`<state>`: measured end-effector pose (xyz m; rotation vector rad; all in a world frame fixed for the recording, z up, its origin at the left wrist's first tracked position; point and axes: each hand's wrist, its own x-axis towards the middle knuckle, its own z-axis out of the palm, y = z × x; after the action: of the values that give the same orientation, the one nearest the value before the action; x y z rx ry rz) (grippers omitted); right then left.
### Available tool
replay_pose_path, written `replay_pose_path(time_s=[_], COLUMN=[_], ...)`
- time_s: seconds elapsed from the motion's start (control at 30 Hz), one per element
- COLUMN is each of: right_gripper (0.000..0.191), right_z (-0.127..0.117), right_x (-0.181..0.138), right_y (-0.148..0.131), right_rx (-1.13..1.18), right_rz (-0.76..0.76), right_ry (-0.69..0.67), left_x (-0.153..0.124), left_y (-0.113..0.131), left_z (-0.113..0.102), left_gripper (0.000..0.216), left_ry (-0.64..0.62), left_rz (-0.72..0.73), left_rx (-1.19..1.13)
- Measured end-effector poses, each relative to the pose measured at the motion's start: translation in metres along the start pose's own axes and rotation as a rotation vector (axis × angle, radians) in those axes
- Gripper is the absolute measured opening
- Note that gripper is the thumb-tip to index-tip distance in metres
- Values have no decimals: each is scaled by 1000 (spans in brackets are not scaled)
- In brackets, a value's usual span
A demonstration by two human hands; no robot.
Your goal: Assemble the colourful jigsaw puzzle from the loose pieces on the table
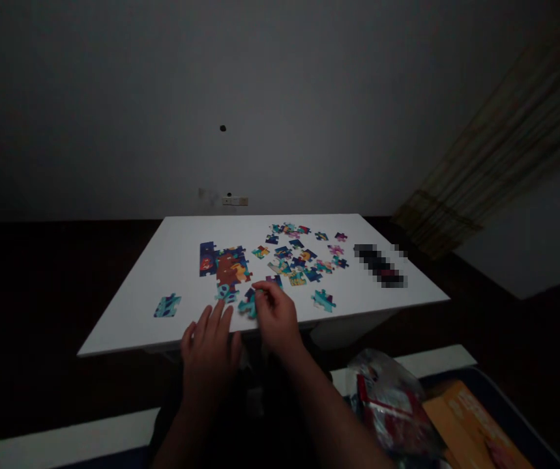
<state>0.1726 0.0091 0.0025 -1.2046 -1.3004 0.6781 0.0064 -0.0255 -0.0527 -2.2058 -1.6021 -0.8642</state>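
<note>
My right hand [276, 319] is at the near edge of the white table [128, 319], its fingertips pinched on a teal jigsaw piece [248, 303]. My left hand [210, 342] lies open just to the left, fingers spread, with its fingertips close below another teal piece [226, 294]. Beyond the hands is a joined section of dark blue and orange jigsaw pieces [223, 264]. Several loose jigsaw pieces [294, 257] are scattered to its right. Single teal pieces lie apart at the left [167, 305] and right [323, 300].
A pixelated dark object [380, 266] lies at the table's right side. Near my right arm on the floor are a crumpled plastic bag [387, 404] and an orange box [475, 430]. A wall with a socket plate [235, 201] stands behind, and a striped curtain [495, 150] hangs at right.
</note>
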Motion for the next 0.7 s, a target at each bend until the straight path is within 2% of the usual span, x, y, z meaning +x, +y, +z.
replay_pose_path(time_s=[0.1, 0.17, 0.33, 0.4, 0.47, 0.57, 0.7], right_gripper=[25, 26, 28, 30, 32, 30, 28], right_z=[-26, -52, -140, -173, -199, -216, -212], right_x=[-14, -19, 0, 15, 30, 47, 53], right_y=[-7, -7, 18, 33, 46, 59, 65], right_rx=[-228, -356, -495, -575, -687, -887, -1019], right_rz=[-232, -294, -167, -90, -17, -3, -62], right_ry=[-32, -33, 130, 189, 174, 75, -30], left_x=[-10, -11, -8, -9, -10, -11, -7], left_y=[-8, -12, -14, -14, -15, -17, -22], left_z=[8, 15, 36, 44, 48, 51, 53], left_gripper=[50, 52, 49, 49, 49, 48, 43], left_ry=[46, 95, 301, 325, 326, 349, 398], left_rz=[49, 62, 75, 68, 55, 49, 88], left_rx=[-13, -15, 51, 65, 67, 65, 56])
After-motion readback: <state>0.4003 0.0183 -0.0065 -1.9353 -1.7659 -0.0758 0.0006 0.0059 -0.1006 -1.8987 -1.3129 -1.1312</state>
